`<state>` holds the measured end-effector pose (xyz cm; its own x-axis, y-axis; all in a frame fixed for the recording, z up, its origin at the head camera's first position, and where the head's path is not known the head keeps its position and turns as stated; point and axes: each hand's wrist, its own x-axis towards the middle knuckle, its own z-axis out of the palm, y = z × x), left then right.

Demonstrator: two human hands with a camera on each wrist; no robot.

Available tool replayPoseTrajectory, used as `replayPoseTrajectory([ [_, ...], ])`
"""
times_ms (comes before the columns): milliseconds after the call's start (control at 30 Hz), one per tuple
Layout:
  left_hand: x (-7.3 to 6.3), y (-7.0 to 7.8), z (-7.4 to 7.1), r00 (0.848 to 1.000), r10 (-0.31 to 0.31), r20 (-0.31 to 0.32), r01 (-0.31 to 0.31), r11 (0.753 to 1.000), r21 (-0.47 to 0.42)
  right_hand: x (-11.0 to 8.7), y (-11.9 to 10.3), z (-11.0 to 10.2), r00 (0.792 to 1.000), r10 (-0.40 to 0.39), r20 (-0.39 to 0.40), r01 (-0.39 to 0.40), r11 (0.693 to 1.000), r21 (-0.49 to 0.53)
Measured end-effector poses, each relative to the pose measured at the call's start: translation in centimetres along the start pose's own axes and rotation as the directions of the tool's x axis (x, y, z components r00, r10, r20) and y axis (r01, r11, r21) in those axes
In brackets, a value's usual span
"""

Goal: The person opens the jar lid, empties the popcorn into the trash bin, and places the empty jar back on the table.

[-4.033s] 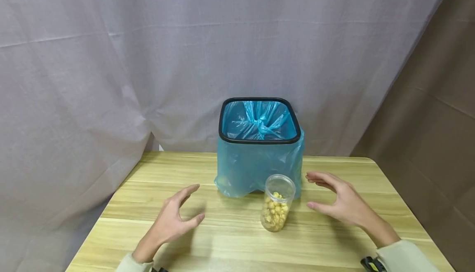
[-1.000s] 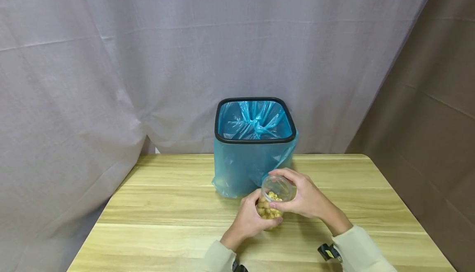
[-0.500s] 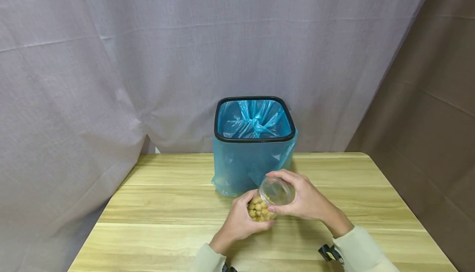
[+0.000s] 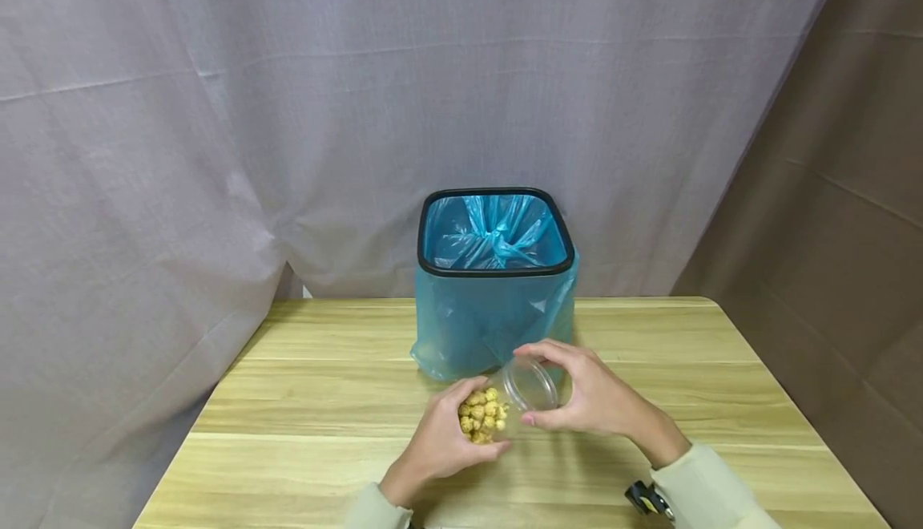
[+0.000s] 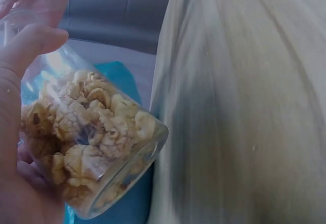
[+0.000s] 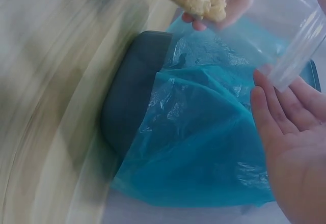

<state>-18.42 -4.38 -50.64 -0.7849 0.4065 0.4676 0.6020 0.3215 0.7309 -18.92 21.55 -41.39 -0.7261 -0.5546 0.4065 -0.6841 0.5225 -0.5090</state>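
A clear plastic jar (image 4: 497,393) partly filled with popcorn (image 4: 481,417) is tilted on its side in front of the bin, its lid end to the right. My left hand (image 4: 437,438) grips the jar's body near the popcorn end. With thumb and fingers, my right hand (image 4: 594,397) holds the clear lid (image 4: 532,385). In the left wrist view the jar's base (image 5: 125,178) faces the camera, and the popcorn lies toward that base. The right wrist view has the lid's rim (image 6: 298,51) between the right thumb and fingers; whether it sits fully on the jar I cannot tell.
Behind the hands stands a bin (image 4: 493,272) with a black rim, lined with a blue plastic bag (image 4: 497,321). The wooden table (image 4: 317,401) meets a grey curtain (image 4: 346,112) at the back. A brown curtain (image 4: 829,232) hangs on the right.
Both hands went from apart to holding the jar. Over the last second the jar tipped from near upright onto its side, as the left hand moved left and slightly down.
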Motion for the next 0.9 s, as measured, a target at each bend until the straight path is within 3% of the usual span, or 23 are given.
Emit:
replayPoseTrajectory([
  [300,-0.3,0.9,-1.8,0.999,0.037,0.010,-0.038,0.990,0.136,0.0,-0.5,-0.2,0.998,0.010,0.055,-0.009,1.000,-0.021],
  [567,-0.7,1.6,-3.2,1.000,0.007,0.019,-0.012,0.967,0.256,0.3,-1.1,-0.2,0.992,0.020,0.121,-0.013,0.998,-0.060],
  [900,-1.1,1.5,-4.2,1.000,0.019,0.004,-0.019,0.924,0.382,0.9,-1.4,-0.3,0.980,0.128,0.152,-0.127,0.992,-0.020],
])
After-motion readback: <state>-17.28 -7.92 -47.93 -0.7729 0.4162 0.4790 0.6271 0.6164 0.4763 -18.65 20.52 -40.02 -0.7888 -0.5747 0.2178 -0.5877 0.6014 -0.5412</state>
